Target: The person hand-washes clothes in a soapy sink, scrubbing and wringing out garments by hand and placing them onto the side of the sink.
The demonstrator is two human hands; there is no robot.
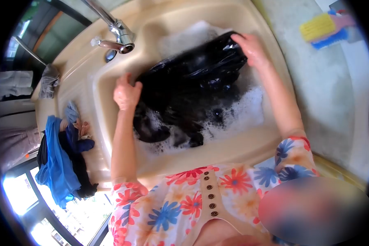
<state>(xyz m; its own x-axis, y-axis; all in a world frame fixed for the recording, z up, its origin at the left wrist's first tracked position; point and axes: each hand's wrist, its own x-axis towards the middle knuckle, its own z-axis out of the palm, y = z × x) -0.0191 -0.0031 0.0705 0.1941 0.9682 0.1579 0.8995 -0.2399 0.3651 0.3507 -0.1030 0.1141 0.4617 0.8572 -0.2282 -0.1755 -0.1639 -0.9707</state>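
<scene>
A wet black cloth (pixel 188 71) is stretched across the basin of a beige sink (pixel 217 153), its lower part lying in soapy water with white foam (pixel 250 108). My right hand (pixel 250 48) grips the cloth's upper right corner, fingers closed on it. At the cloth's left edge is my left hand (pixel 127 92), its thumb and fingers apart, beside the fabric; no cloth shows between them. Foam also shows behind the cloth near the basin's back wall.
A chrome faucet (pixel 121 35) stands at the sink's back left. Blue and dark clothes (pixel 61 151) hang over the left edge, with a grey cloth (pixel 49 81) farther back. A yellow brush (pixel 317 28) and a blue brush (pixel 332 39) lie at the upper right.
</scene>
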